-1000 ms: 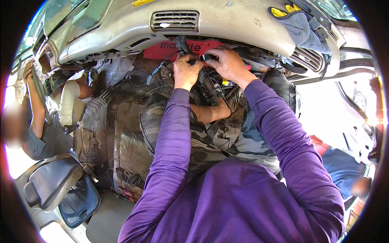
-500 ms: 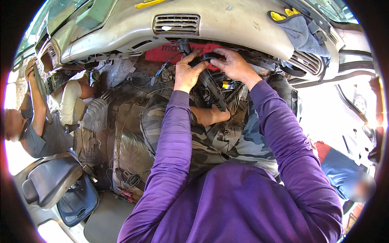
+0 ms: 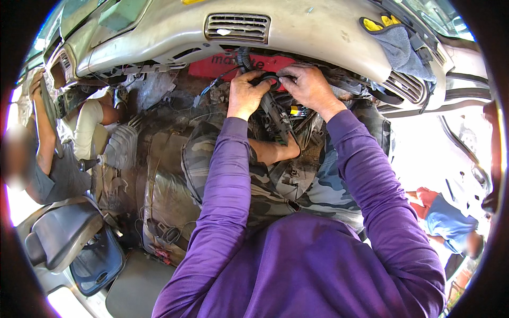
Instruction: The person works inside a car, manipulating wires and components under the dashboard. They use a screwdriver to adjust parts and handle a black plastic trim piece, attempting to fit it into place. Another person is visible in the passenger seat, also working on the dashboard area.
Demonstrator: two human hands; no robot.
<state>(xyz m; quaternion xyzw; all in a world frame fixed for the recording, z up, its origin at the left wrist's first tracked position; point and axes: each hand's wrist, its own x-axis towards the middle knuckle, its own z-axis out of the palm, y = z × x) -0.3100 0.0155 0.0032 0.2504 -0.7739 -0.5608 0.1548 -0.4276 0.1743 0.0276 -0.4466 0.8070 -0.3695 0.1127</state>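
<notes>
Both hands meet below the dashboard around a black ring that looks like a roll of electrical tape (image 3: 271, 77). My left hand (image 3: 245, 95) pinches at its left side, thumb and fingers bent together. My right hand (image 3: 310, 89) grips the right side of the roll between thumb and fingers. Just under the hands runs a dark, wrapped wire harness (image 3: 277, 112). A grey corrugated conduit (image 3: 244, 57) comes down from the dash beside my left hand. Whether a strip of tape is pulled out, I cannot tell.
The dashboard (image 3: 328, 32) arches over my hands, with a grey-and-yellow glove (image 3: 395, 42) on it. A red panel (image 3: 212, 66) lies behind. Loose wires hang about my bare foot (image 3: 286, 150). One person (image 3: 58, 164) is at the left, another (image 3: 448, 220) outside at right.
The black ring has turned and now shows its round opening more plainly between my hands. My fingers have shifted slightly on it. The view has moved a little.
</notes>
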